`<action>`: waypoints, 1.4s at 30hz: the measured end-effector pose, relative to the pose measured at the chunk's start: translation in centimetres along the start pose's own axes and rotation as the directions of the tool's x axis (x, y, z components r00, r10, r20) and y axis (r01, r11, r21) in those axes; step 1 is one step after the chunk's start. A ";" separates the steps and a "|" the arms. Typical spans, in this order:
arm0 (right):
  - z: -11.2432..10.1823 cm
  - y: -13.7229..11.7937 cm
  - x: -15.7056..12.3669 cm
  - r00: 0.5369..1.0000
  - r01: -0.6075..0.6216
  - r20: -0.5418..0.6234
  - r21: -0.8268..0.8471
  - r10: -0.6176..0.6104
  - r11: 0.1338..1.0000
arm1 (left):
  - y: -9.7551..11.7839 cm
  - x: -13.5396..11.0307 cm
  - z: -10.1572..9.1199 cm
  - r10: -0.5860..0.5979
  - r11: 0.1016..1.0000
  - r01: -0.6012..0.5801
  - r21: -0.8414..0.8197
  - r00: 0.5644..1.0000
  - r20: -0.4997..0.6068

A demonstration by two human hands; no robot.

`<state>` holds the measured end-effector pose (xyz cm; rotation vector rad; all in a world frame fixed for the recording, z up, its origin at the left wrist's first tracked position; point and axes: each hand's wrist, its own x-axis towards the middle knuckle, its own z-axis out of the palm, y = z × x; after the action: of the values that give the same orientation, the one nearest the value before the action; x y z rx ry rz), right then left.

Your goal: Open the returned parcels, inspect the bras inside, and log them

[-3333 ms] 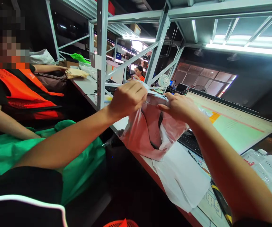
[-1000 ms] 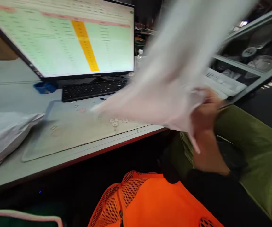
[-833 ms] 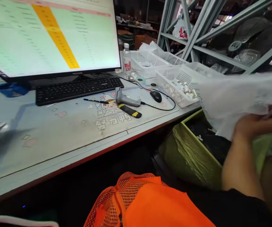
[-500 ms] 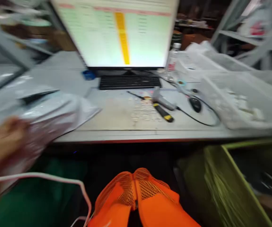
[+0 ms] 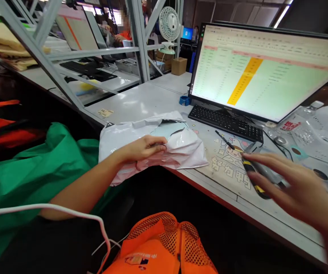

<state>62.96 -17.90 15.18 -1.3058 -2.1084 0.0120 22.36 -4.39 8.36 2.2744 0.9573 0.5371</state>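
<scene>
My left hand (image 5: 143, 147) lies on a white plastic mailer bag (image 5: 152, 142) with pinkish contents that rests at the desk's front edge, its fingers curled over the bag's fold. My right hand (image 5: 292, 182) hovers over the desk mat with fingers stretched and spread, holding nothing. It is just above a grey barcode scanner (image 5: 259, 171) with a black and yellow handle. A black pen (image 5: 223, 139) lies on the mat between the bag and the scanner.
A monitor (image 5: 266, 72) with a green spreadsheet stands behind a black keyboard (image 5: 226, 121). A blue tape roll (image 5: 184, 100) sits left of the keyboard. A green sack (image 5: 24, 171) hangs at the left. Grey shelf struts (image 5: 141, 45) rise behind; a small fan (image 5: 168, 26) stands far back.
The view swung back from the green bin at the right to the desk. My right hand let go of a white bag and now hovers open by the scanner; my left rests on the mailer.
</scene>
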 end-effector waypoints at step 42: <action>16.8 -1.2 7.8 0.889 -0.171 0.409 -0.118 0.204 0.978 | -5.9 2.0 1.5 0.081 0.950 0.011 0.312 0.957 -0.279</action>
<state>50.88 -6.98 6.39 -1.6718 -2.3414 0.3243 21.55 -0.20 3.54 2.5428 1.2182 0.8004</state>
